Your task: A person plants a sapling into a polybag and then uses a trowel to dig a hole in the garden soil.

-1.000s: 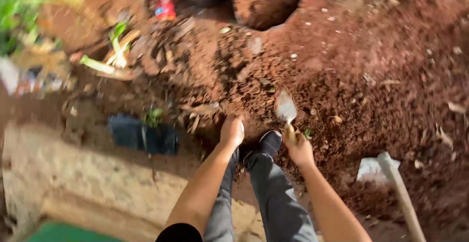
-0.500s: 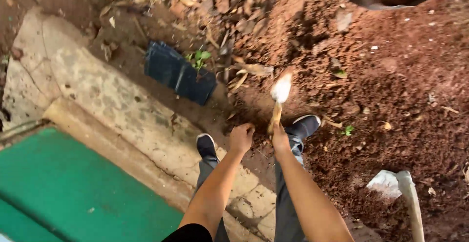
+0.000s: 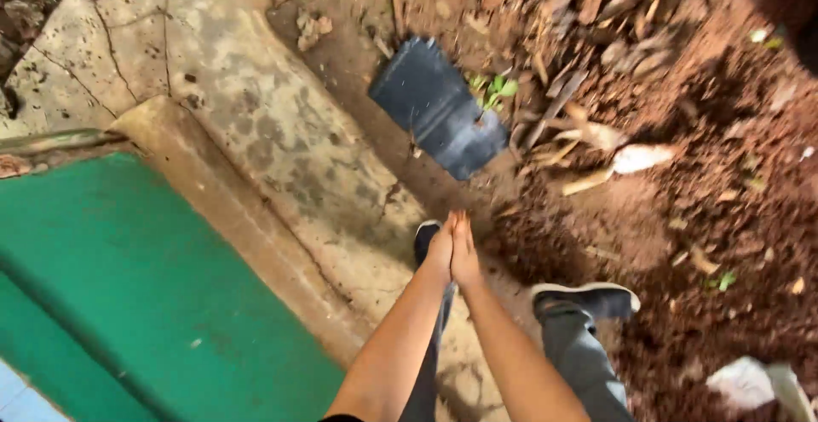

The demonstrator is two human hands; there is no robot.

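both hands pressed together, trowel apart

The black grow bag looked like thin matt plastic, creased and dusty. The soil was loose, crumbly red earth strewn with dry, fibrous husks. The concrete slab appeared rough, cracked and stained. The green floor was smooth and faintly glossy. The 2 shoes seemed dark matt cloth with pale rubber edges.

Ahead of the pressed-together hands, bare concrete lies open; the black bag and dry leaves crowd the soil.
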